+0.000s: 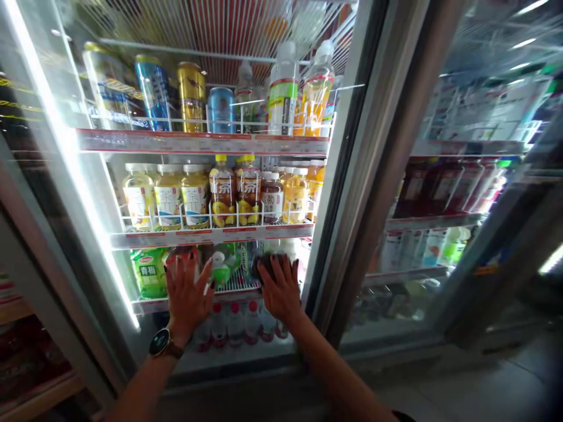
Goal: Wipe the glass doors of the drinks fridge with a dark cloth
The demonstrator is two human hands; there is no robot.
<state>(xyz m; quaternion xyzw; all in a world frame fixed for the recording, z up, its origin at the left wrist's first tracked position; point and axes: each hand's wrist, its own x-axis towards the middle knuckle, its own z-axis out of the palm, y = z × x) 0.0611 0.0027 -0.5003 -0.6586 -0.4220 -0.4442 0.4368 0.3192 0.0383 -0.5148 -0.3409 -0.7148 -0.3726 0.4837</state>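
My left hand [187, 296], wearing a watch [159, 341], is raised at the lower shelf of a lit drinks cooler with its fingers spread. It is in front of a reddish package [192, 253], mostly hidden, between a green bag [149, 272] and a green-and-white bottle [220, 268] lying with its cap toward me. My right hand [281, 290] has its fingers over a dark object [265, 266] at the right part of the same shelf. What that object is cannot be made out, as the fingers cover much of it.
Tea bottles [223, 190] and jar-like bottles [194, 196] line the middle shelf behind a wire rail. Cans [191, 97] and clear bottles [282, 91] stand above. Water bottles [235, 322] are at the bottom. A metal door frame [373, 176] borders the right side.
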